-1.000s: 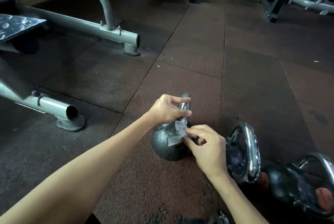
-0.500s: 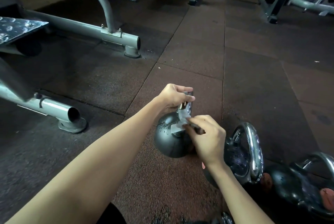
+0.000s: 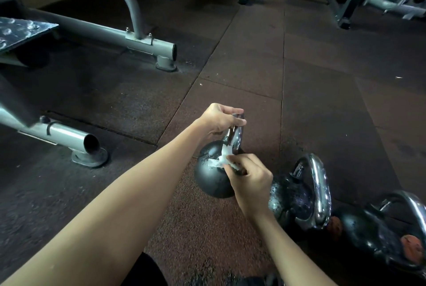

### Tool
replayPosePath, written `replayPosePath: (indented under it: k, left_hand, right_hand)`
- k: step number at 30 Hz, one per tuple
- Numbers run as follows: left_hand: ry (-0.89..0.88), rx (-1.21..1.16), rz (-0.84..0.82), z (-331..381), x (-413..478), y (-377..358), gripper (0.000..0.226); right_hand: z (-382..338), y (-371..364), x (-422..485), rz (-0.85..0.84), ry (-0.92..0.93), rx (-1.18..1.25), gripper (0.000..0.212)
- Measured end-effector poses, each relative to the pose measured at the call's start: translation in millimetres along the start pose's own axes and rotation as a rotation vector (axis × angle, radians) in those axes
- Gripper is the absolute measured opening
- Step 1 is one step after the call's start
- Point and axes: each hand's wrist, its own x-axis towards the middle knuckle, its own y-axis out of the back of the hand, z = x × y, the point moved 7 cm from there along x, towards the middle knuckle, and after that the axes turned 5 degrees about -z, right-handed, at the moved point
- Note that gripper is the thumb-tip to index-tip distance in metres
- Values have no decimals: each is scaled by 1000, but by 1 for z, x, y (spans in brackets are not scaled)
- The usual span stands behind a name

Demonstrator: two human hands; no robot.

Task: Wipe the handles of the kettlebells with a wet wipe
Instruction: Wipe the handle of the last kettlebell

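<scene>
Gripping top of chrome handle (image 3: 236, 138) of nearest kettlebell (image 3: 211, 182) w/ L hand (image 3: 221, 121): fingers curled over the bar, thumb across, clenched firm round it. Pinching crumpled white wet wipe (image 3: 219, 160) in R hand (image 3: 251, 182): fingers bent inward, thumb + forefinger on the wipe. Pressing it vs lower part of that handle, right where it joins the ball. Touches handle base and top of the dark ball, w/ a loose corner sticking out to the left. Can't tell how much of it sits tucked under the fingers.

Nearest kettlebell: upright on brown rubber floor (image 3: 253, 66), handle up, approx centre of view, btwn the two forearms. Specks, poss. droplets, across the ball.

To the right: second kettlebell (image 3: 290, 202) just beside R wrist, tilted, big chrome loop facing up. Past it, at right edge, third kettlebell (image 3: 373, 232) w/ an orange patch on its side; touching the second or only close, can't tell.

At left: grey steel tube (image 3: 66, 137) of a gym machine, open end + round foot on the floor, well apart from both hands. Further back, longer grey frame bar (image 3: 108, 32) w/ upright post bolted on. More equipment in bg top right, too dim to make out
</scene>
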Motion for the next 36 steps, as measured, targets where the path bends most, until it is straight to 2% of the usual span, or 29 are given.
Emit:
replayPosePath:
  k: [6, 13, 19, 24, 28, 30, 33, 36]
  left_hand:
    - [3, -22, -10, -1, 6, 5, 40]
    - [-1, -43, -5, 0, 3, 2, 39]
    - [25, -42, 11, -7, -7, 4, 36]
    - [-2, 29, -49, -3, -33, 5, 45]
    - [-19, 126, -161, -14, -59, -3, 45]
    - [-67, 197, -145, -16, -69, -3, 39]
    - [-146, 194, -113, -13, -81, -4, 27]
    - [-148, 267, -164, -10, -85, -6, 38]
  right_hand:
    - [32, -18, -22, 23, -386, 4, 24]
    - [35, -27, -31, 69, -649, 120, 17]
    - [35, -43, -44, 82, -711, 50, 21]
    - [25, -11, -57, 119, -708, 127, 20]
    - [12, 35, -46, 113, -518, 121, 24]
    - [7, 54, -30, 135, -443, 92, 22]
    - [6, 70, -1, 99, -412, 118, 19]
    - [10, 76, 24, 49, -398, 130, 21]
